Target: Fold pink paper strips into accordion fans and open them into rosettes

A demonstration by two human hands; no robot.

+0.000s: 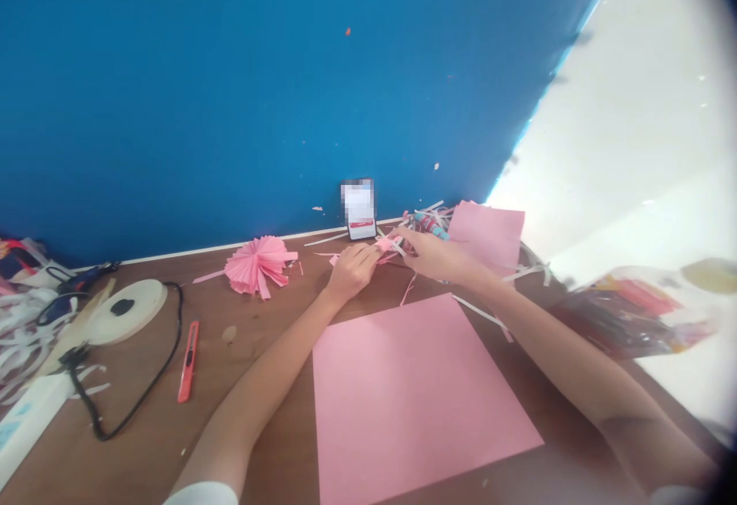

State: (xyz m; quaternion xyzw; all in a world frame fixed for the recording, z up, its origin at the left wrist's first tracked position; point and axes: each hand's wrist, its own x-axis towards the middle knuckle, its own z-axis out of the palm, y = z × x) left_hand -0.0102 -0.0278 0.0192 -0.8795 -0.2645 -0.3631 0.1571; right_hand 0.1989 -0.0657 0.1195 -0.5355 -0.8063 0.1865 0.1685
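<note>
My left hand [352,269] reaches forward with its fingers closed on a small pink paper piece [385,244]. Close beside it, my right hand [429,254] has its thumb and fingers bent in a pinch at the piece's right side, where a thin white strip [398,248] shows. What exactly the right fingertips grip is too small to make out. Below both hands a large pink paper sheet [420,397] lies flat between my forearms. A pleated pink paper rosette [257,267] rests to the left of my left hand.
A phone [360,209] leans on the blue wall [288,90] behind my hands. Paper scraps and more pink sheets [489,235] lie to the right. Leftward are a red box cutter [188,361], a white round reel [127,311], a black cable [135,419] and a power strip [34,420].
</note>
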